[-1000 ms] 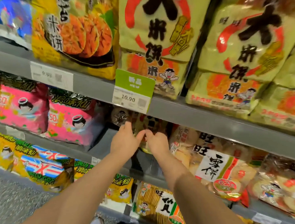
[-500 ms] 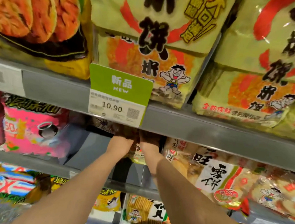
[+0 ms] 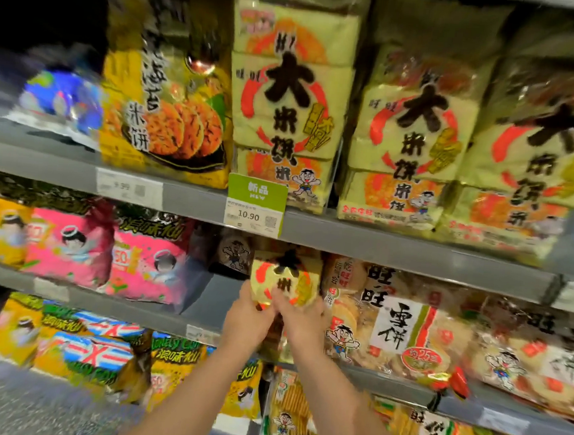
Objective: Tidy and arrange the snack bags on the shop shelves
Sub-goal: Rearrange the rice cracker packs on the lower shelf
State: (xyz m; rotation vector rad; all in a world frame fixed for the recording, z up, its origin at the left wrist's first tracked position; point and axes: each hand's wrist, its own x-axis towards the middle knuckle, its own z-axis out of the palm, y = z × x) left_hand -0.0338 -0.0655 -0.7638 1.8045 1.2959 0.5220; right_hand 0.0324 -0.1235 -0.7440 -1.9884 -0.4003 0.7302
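While the rice-cracker bag (image 3: 286, 277) stands above them, left hand (image 3: 246, 322) and right hand (image 3: 301, 321) — fingers curled — grip its bottom.

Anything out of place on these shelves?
Yes. The small yellow-green bag, held by the left hand and right hand, is at the middle shelf, yet its print matches the large bags above.

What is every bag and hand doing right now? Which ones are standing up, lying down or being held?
small yellow bag, upright, held by both hands.
left hand, grips the small yellow bag low down.
right hand, grips the same bag low down.
big yellow-green bags, standing upright on the top shelf.
pink bags, standing on the middle shelf.
blue bag, lying on the top shelf, blurred.
green price tag, fixed to the top shelf's edge.
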